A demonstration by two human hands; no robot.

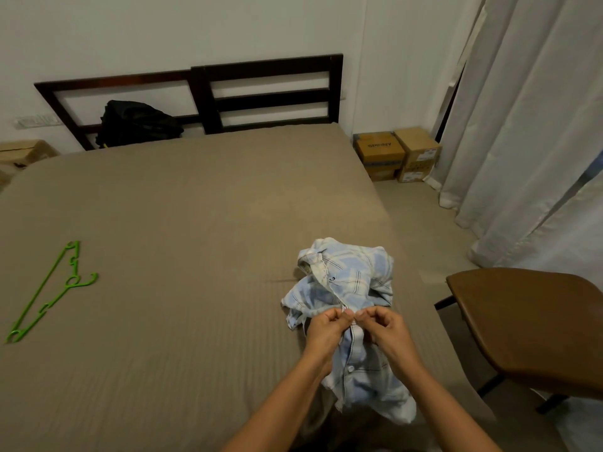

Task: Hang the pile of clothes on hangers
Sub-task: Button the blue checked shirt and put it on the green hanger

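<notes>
A wide bed (pixel 182 223) fills most of the view. Its taupe cover is finely ribbed and lies flat and smooth. Pale curtains (pixel 522 125) hang in long soft folds down the right side. A dark wooden slatted headboard (pixel 267 96) stands against the white wall. At the lower right is a chair (pixel 528 321) with a rounded brown seat that looks smooth and leathery, on thin dark legs. Two cardboard boxes (pixel 396 154) sit on the floor in the corner beside the bed. A slumped black bag (pixel 137 123) leans against the headboard.

A crumpled plaid shirt (pixel 349 275) lies on the near right part of the bed, its lower end drooping toward the person. Well apart from it, near the bed's left edge, a thin bright green plastic hanger (pixel 40 291) lies flat.

Both bare forearms reach in from the bottom edge. The left hand (pixel 328 324) and right hand (pixel 381 324) meet at the shirt's front, knuckles up and fingers curled. Each one pinches the button strip between thumb and fingertips, and the two thumbs almost touch.

The shirt is soft woven cloth, light blue and white with thin dark check lines. Its collar is bunched at the far end, and a pale round button (pixel 350 368) shows just below the hands.
</notes>
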